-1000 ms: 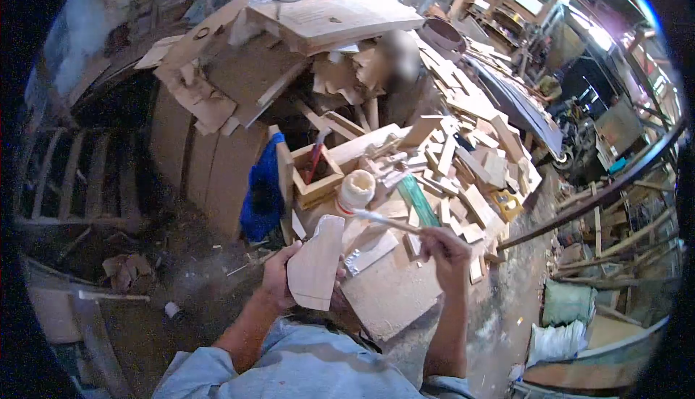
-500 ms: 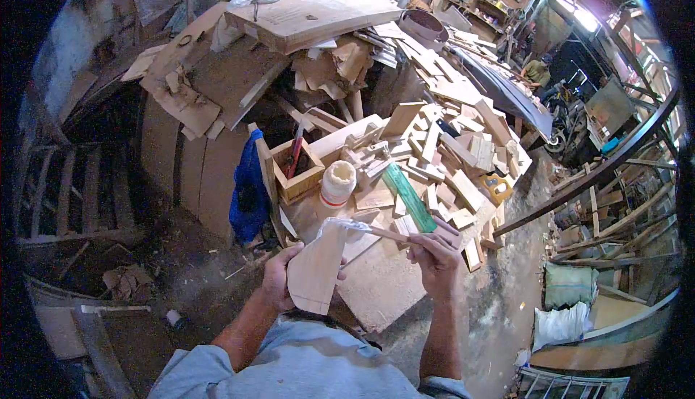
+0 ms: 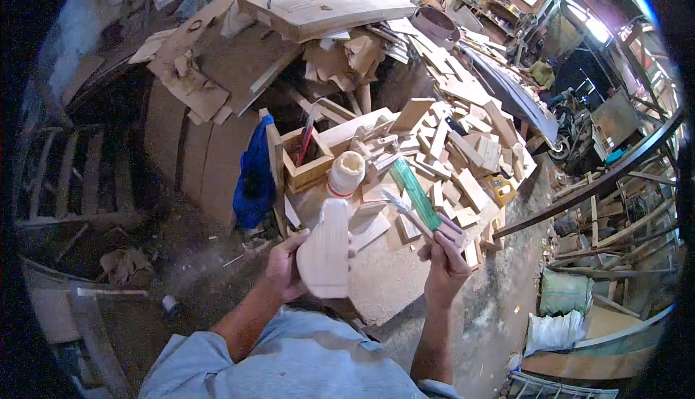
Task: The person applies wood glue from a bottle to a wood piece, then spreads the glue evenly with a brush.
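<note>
My left hand [image 3: 287, 260] is closed on the edge of a pale wooden piece [image 3: 325, 254] with a rounded lower left side and a pencil line near its bottom. My right hand [image 3: 444, 263] pinches a thin wooden stick [image 3: 415, 216] whose far end is coated in something white. The stick is apart from the wooden piece and points up and left. Just beyond the wooden piece stands an open white jar [image 3: 347, 174] with a red band. A green-painted wooden strip [image 3: 415, 193] lies beyond my right hand.
Several loose wood offcuts [image 3: 470, 153] cover the bench's right side. A wooden box [image 3: 307, 169] with a red-handled tool [image 3: 307, 137] stands at the left, beside a hanging blue cloth [image 3: 255, 182]. A yellow tool [image 3: 501, 190] lies at the right edge. Another person [image 3: 541, 73] is far back.
My right hand has drawn the stick away from the wooden piece's top edge, and the stick now slants up and left. The wooden piece has turned more upright in my left hand.
</note>
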`<state>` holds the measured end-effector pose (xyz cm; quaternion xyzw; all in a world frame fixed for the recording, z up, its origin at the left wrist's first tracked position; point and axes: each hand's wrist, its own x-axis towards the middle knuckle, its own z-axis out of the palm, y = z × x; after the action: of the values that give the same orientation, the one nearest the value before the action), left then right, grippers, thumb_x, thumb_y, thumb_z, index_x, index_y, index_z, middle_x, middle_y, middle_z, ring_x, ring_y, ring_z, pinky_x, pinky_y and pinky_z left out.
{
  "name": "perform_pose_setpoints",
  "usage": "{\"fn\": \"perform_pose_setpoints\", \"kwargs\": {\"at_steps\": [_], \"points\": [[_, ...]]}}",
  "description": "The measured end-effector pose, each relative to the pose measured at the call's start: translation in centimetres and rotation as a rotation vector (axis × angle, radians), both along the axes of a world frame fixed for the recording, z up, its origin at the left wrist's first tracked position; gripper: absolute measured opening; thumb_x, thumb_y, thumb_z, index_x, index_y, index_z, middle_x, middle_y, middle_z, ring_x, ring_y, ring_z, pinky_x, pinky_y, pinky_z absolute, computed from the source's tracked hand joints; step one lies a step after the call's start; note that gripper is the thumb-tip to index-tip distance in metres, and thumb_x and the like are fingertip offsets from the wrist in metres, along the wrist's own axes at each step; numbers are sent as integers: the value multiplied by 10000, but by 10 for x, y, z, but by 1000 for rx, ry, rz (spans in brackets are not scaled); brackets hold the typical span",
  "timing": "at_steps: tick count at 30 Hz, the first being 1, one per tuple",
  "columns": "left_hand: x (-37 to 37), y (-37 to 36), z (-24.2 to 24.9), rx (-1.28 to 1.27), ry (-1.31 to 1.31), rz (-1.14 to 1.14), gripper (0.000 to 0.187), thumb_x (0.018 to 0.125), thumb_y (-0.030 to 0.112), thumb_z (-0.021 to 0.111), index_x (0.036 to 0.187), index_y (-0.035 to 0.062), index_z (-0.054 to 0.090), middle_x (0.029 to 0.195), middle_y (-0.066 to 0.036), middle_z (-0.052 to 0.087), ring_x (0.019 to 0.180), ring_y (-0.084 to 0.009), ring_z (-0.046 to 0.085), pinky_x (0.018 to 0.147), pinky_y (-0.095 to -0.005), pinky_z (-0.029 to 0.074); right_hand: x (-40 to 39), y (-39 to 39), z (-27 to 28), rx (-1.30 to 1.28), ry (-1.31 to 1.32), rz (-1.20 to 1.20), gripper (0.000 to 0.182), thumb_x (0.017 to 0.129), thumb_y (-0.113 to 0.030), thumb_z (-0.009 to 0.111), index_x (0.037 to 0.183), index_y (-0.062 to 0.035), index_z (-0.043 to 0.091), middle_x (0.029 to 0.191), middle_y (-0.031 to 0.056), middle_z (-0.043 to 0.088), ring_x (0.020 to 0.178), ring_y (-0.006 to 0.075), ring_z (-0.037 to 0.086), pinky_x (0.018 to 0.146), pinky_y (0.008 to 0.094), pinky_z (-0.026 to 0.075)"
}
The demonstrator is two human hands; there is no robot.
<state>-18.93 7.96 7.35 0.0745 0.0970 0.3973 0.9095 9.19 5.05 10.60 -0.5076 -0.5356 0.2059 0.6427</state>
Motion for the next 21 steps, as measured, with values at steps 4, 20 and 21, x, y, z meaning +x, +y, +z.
{"fn": "perform_pose_setpoints", "kwargs": {"at_steps": [4, 20, 21], "points": [[2, -1, -3, 85, 79, 227, 646, 1050, 408, 419, 1531, -20, 372, 1501, -234, 501, 1352, -375, 536, 1158, -547, 412, -8, -42, -9, -60, 134, 101, 196, 1001, 0, 597, 1164, 49, 694, 919, 146, 706, 692, 180, 644, 601, 304, 518], [2, -3, -14, 113, -115, 367, 770, 851, 145, 544, 1571, 22, 300, 1560, -232, 417, 1432, -392, 449, 1185, -527, 413, -22, -119, -45, -168, 979, 107, 146, 992, -76, 629, 1121, -17, 663, 849, 121, 690, 602, 158, 611, 501, 273, 495], [2, -6, -15, 115, -52, 407, 773, 847, 135, 544, 1574, 31, 303, 1562, -228, 415, 1428, -391, 454, 1177, -524, 425, -20, -122, -47, -160, 1024, 117, 115, 989, -84, 634, 1095, -41, 638, 845, 107, 683, 587, 160, 602, 497, 265, 500]]}}
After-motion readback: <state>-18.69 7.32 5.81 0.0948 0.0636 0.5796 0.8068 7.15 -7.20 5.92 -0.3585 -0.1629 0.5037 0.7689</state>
